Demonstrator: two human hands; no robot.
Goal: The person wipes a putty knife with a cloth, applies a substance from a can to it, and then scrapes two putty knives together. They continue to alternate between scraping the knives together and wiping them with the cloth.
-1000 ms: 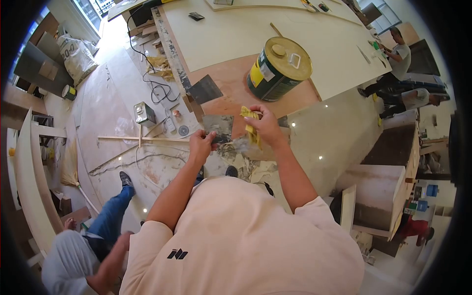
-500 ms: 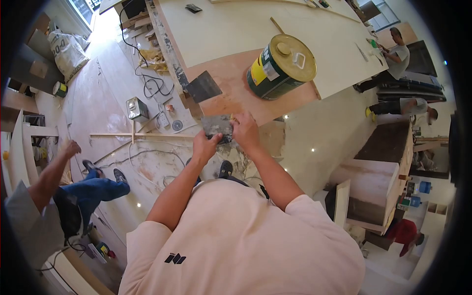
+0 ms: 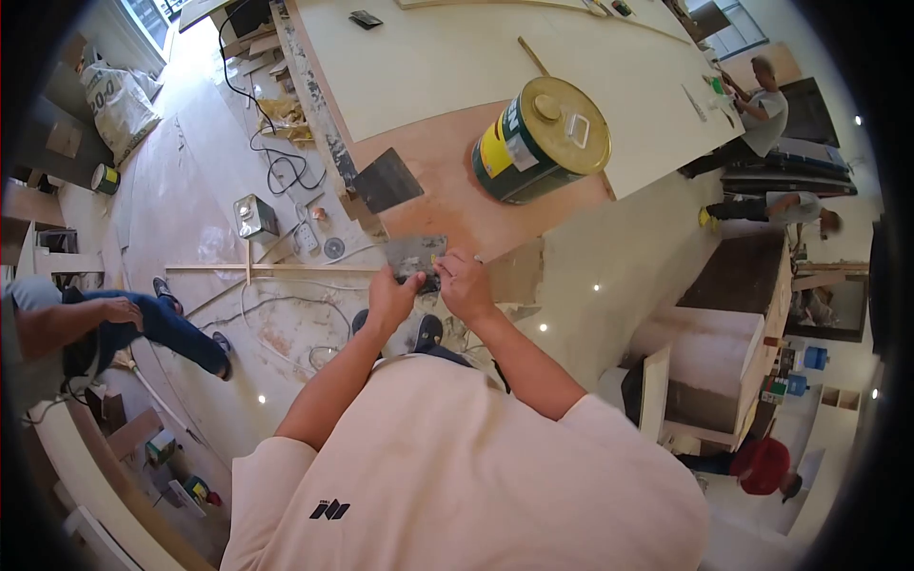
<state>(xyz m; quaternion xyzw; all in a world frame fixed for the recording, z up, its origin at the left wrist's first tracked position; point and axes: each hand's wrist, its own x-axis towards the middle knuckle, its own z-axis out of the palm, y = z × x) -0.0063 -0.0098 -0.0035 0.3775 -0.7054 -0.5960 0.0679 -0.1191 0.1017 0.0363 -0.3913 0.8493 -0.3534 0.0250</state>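
Note:
My left hand is closed on the lower left part of a grey, stained flat scraper plate, thumb across its face. My right hand is closed in a pinch at the plate's right side. A small yellow bit shows at its fingertips; the rest is hidden by the fingers. Just beyond the hands is the near corner of a worktable. A dark rectangular plate lies on that corner. To its right stands a large green and yellow metal drum with a gold lid.
On the floor at left are a square tin, wooden strips, cables and scraps. A person in jeans is at far left. Other people work at right, near a wooden box frame. A white sack leans at upper left.
My right fingertips and the yellow bit have moved left over the plate's face, and both hands are slightly lower. The person at left has lowered an arm and shifted further left.

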